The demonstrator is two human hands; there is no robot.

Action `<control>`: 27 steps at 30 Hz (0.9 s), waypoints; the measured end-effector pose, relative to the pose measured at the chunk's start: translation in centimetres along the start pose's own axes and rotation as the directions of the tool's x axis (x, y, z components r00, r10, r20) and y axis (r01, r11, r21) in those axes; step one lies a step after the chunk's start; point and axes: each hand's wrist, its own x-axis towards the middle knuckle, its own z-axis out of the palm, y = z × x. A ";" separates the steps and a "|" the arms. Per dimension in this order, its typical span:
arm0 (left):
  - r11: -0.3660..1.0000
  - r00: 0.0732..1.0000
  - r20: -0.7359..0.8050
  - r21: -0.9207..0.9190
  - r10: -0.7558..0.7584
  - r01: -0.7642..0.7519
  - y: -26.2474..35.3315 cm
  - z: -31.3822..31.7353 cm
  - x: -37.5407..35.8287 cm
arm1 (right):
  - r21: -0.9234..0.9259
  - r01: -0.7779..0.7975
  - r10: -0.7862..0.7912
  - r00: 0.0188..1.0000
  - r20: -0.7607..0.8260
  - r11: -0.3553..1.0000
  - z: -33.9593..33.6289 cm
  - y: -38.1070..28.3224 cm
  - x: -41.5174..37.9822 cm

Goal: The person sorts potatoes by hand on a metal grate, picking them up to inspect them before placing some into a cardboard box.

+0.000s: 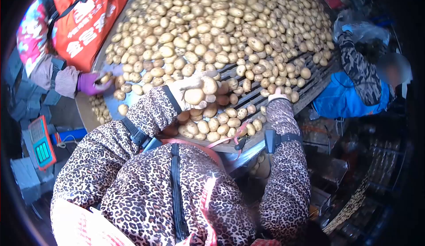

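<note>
My left hand (188, 89), in a pale glove, is closed around potatoes; two of them, a round potato (209, 85) and a paler potato (194, 96), show at its fingers. Below it lies a group of potatoes (212, 123) near the table's front edge. My right hand (278, 94) reaches in among potatoes on the slatted part of the table (254, 96). Its fingers are mostly hidden, so I cannot make out a grip. One potato (294, 96) lies just right of it.
A large heap of potatoes (230, 20) covers the table's far side. On the left, a person's purple glove (94, 83) holds a potato. Another person in a camouflage sleeve (361, 71) is at the right. A scale with a green display (43, 151) stands lower left. A pink strap (228, 140) lies at the front edge.
</note>
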 end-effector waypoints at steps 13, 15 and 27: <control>0.876 0.969 0.183 -0.478 0.168 -0.061 -2.5 -7.1 -7.8 | 0.758 0.635 -0.547 0.691 -0.473 0.148 -0.3 -17.2 -13.0; 0.875 0.907 -0.042 0.283 0.419 -0.392 -3.1 -6.0 -10.5 | 0.494 0.819 -0.695 0.536 -0.479 0.292 -1.1 -24.0 -17.5; 0.327 0.333 -0.293 -0.070 0.896 -0.942 -4.3 -29.3 -30.7 | 0.328 0.942 -0.926 0.183 -0.329 0.070 1.0 -39.0 -27.6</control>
